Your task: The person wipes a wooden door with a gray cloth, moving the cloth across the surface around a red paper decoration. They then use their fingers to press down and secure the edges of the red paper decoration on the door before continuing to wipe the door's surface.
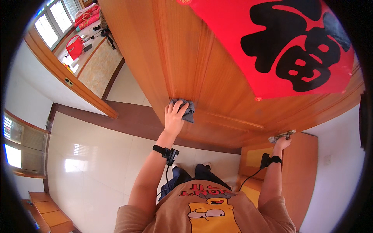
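Observation:
A grey cloth (pixel 188 112) is bunched under the fingers of my left hand (pixel 174 116), pressed against the lower left part of a brown wooden door (pixel 224 96). At the right, my right hand (pixel 283 142) grips a metal door handle (pixel 287 134) near the door's other edge. Something greyish and crumpled shows beside that handle; I cannot tell what it is. A red paper (pixel 274 52) with a large black character is fixed on the door, above and between my hands. Each wrist wears a black strap with a small cabled device.
The wooden door frame (pixel 87 96) stands at the left, with a strike plate on it. Past it, a ledge (pixel 96 64) holds a red bag and folded bedding. Wooden cabinets (pixel 300 163) stand at the right by a white wall. Pale tiles (pixel 110 163) cover the floor.

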